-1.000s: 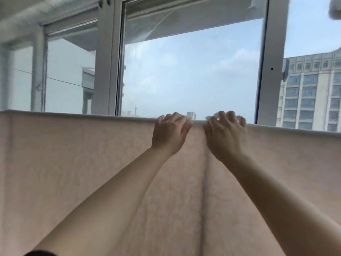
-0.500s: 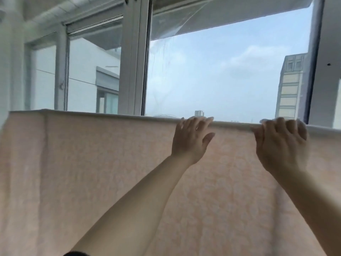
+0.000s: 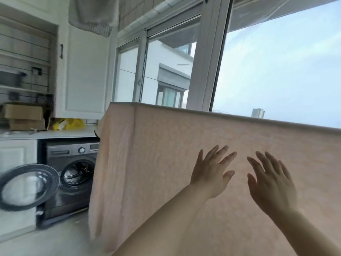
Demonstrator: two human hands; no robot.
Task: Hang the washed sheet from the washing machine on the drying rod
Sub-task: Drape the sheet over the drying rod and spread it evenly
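Room: we see a laundry balcony with tall windows [image 3: 276, 71] and white cabinets.
Desk [image 3: 55, 133]: it carries cardboard boxes [image 3: 23, 115] and a yellow bag [image 3: 71, 124].
Washing machine [image 3: 73, 174]: dark, under the desk, door [image 3: 27, 187] swung open.
Sheet [image 3: 166, 163]: pale pink, faintly mottled, draped over the drying rod, hanging flat.
Left hand [image 3: 210, 174]: we see fingers spread, holding nothing.
Right hand [image 3: 271, 183]: likewise spread and empty.

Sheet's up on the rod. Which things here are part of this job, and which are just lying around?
Job: pink sheet, washing machine, left hand, right hand, both open.
Lying about: cardboard boxes, yellow bag, grey cloth overhead.
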